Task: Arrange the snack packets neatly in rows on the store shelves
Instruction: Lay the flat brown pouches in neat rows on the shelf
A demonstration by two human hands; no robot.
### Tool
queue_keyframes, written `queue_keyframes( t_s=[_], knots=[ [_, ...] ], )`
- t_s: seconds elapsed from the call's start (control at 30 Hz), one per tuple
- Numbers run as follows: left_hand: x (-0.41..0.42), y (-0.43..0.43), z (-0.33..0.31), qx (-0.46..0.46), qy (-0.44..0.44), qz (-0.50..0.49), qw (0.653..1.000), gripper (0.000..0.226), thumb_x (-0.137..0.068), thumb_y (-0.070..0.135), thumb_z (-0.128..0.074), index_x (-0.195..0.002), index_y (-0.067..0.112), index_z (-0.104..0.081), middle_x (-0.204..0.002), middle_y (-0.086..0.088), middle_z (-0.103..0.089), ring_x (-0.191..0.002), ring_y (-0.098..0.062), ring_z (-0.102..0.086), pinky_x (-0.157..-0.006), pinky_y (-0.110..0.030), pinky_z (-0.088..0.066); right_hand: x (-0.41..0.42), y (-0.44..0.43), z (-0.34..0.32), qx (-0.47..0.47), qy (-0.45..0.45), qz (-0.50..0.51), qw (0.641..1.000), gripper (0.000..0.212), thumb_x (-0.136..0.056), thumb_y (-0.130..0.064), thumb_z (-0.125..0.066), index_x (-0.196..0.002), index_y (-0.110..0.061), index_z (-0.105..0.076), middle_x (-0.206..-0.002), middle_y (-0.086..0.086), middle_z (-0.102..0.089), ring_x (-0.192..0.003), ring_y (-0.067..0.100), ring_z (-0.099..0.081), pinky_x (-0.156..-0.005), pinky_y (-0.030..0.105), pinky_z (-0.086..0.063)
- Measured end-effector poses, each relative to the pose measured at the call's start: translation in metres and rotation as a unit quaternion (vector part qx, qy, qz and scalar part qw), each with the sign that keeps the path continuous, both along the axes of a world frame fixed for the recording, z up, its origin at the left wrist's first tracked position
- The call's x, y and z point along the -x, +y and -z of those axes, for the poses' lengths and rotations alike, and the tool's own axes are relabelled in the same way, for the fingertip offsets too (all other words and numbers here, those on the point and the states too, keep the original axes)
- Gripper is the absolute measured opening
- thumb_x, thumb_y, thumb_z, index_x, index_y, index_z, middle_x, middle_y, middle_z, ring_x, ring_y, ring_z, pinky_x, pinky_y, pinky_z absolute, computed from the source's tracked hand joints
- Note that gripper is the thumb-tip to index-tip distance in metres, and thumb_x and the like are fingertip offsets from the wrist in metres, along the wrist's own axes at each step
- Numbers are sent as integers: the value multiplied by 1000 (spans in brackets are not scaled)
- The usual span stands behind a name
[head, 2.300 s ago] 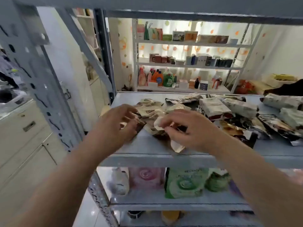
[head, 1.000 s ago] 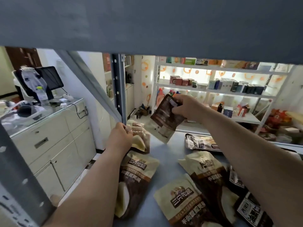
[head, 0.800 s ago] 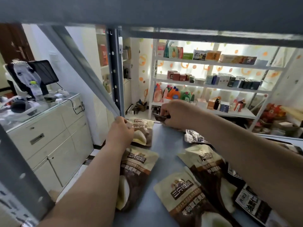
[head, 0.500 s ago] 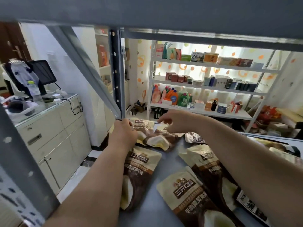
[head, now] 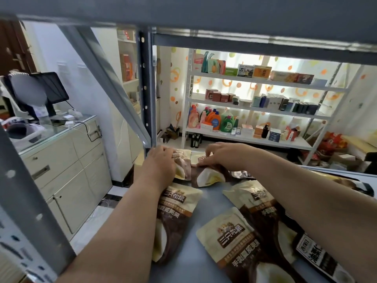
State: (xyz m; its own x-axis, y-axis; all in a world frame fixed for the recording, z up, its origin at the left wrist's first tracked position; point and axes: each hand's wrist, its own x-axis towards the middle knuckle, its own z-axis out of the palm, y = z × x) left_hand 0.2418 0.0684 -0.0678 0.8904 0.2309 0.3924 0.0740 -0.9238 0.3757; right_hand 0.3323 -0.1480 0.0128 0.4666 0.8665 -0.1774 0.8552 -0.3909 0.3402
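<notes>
Several cream-and-brown snack packets lie flat on the grey shelf board (head: 210,203). My left hand (head: 161,165) presses on the far-left packet (head: 182,160) at the shelf's back corner. My right hand (head: 226,155) rests its fingertips on the top of the packet beside it (head: 206,176), which lies touching the first one. Nearer to me lie a packet under my left forearm (head: 175,213), one in the middle (head: 230,240) and one partly under my right arm (head: 263,203). Whether either hand grips its packet cannot be told.
A grey upright post (head: 145,88) and a slanted brace (head: 110,82) stand at the shelf's back left. The shelf above (head: 183,11) hangs low overhead. Black-and-white packets (head: 314,256) lie at the right. A white cabinet with a monitor (head: 61,152) stands left; a stocked white rack (head: 255,111) is behind.
My right hand carried a brown packet down from the air and laid it flat beside the far-left packet. My left hand stayed on the far-left packet.
</notes>
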Motion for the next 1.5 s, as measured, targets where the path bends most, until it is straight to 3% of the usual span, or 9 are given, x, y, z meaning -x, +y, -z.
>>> queue_keyframes(
  t_s=[0.13, 0.27, 0.47, 0.57, 0.67, 0.8, 0.97, 1.23, 1.5],
  knots=[
    [-6, -7, 1, -78, 121, 96, 985, 55, -98, 35, -31, -151, 19, -30, -157, -4, -29, -144, -18, -22, -119, -39, -15, 15, 12, 2, -64, 102, 111, 987, 49, -99, -32, -42, -149, -31, -38, -153, 0, -35, -138, 18, -33, -113, 33, -24],
    [-7, -2, 6, -28, 208, 106, 972, 62, -97, 39, -27, -155, 27, -10, -164, 2, -3, -148, -13, 1, -121, -40, -1, 30, 20, 21, 3, 131, 210, 969, 70, -99, -57, -30, -157, -23, -10, -164, 8, -2, -149, 26, -6, -120, 43, -12],
    [4, -5, -3, 1, 196, 102, 975, 61, -93, 36, -36, -153, 29, -22, -162, 3, -14, -147, -13, -10, -120, -42, -8, 36, 13, 23, -35, 163, 252, 953, 67, -102, -51, -29, -157, -22, -5, -164, 8, 7, -150, 25, 6, -119, 41, -2],
    [26, -19, -32, -74, 85, 79, 990, 47, -93, 27, -47, -139, 18, -43, -143, -4, -47, -126, -19, -46, -106, -39, -41, 53, 8, 6, -105, 170, 242, 949, 69, -99, -55, -37, -156, -25, -12, -164, 4, -1, -149, 27, -5, -118, 46, -14],
    [55, -35, -77, -103, -56, 57, 991, 30, -92, 25, -51, -121, 19, -54, -114, -1, -60, -96, -19, -59, -82, -38, -54, 89, -11, -14, -228, 131, 156, 952, 61, -97, -52, -44, -151, -36, -22, -159, -3, -25, -140, 20, -32, -109, 37, -31],
    [114, -62, -101, -90, -15, 134, 987, 4, -89, 34, -49, -86, 32, -50, -84, 13, -56, -70, -4, -55, -61, -28, -51, 166, -60, -11, -227, 130, 84, 962, 57, -82, -57, -44, -136, -50, -31, -137, -16, -49, -115, 8, -50, -87, 33, -45],
    [160, -64, -49, -86, 141, 151, 975, 25, -91, 31, -43, -113, 26, -53, -123, 4, -49, -107, -16, -49, -93, -35, -44, 210, -93, 22, -144, 145, 117, 972, 63, -79, -49, -43, -141, -44, -32, -148, -20, -33, -139, 5, -27, -115, 29, -26],
    [175, -52, -6, -78, 64, 105, 989, 47, -90, 38, -40, -135, 30, -50, -148, 10, -41, -135, -11, -33, -112, -31, -27, 210, -50, 52, -202, 66, 123, 969, 39, -99, -42, -34, -134, -33, -49, -136, -1, -48, -133, 21, -37, -110, 38, -33],
    [174, -50, 2, -73, 70, 66, 993, 51, -92, 41, -33, -142, 35, -43, -156, 6, -32, -145, -14, -21, -118, -39, -15, 187, 5, 57, -183, 37, 269, 945, 49, -97, -37, -28, -132, -12, -50, -134, 18, -47, -128, 34, -37, -108, 47, -30]
  ],
)
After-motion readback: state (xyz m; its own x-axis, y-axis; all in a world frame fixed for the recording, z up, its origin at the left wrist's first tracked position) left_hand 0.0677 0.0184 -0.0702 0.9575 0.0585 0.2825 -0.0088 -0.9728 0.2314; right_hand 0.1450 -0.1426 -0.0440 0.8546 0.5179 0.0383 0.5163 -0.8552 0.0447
